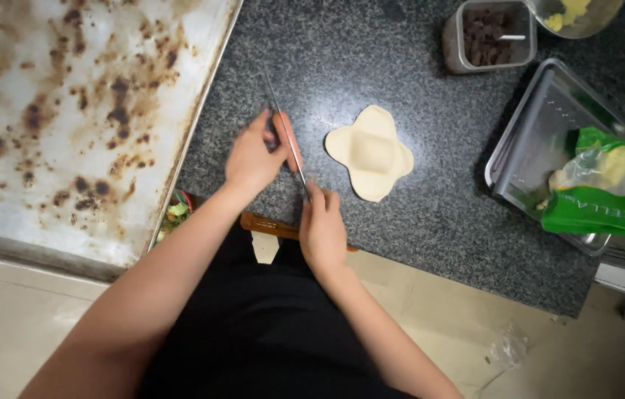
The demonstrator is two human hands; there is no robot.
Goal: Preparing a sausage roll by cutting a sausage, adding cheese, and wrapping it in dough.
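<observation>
1. Fingers of the left hand (252,157) curl around a small pinkish sausage piece (288,140), pinning it to the counter (416,222); the grip is closed on it.
2. The right hand (322,229) is shut around the handle end of a knife (283,125). The handle itself is hidden in the fist.
3. The blade runs away from the body, up and slightly left, its long axis lying almost along the sausage piece and touching it. The piece sits just right of the left fingertips and beyond the right hand, so the left hand is nearer.
4. One folded dough square (370,152) lies just right of the piece, apart from both hands.
5. One brown board edge (264,224) shows under the right wrist.
6. One large stained baking sheet (69,118) lies to the left, well apart.
7. Far right: one steel tray (534,125) holding one green bag (597,196); one tub (488,35) of dark filling and one bowl (575,15) sit at the top.
</observation>
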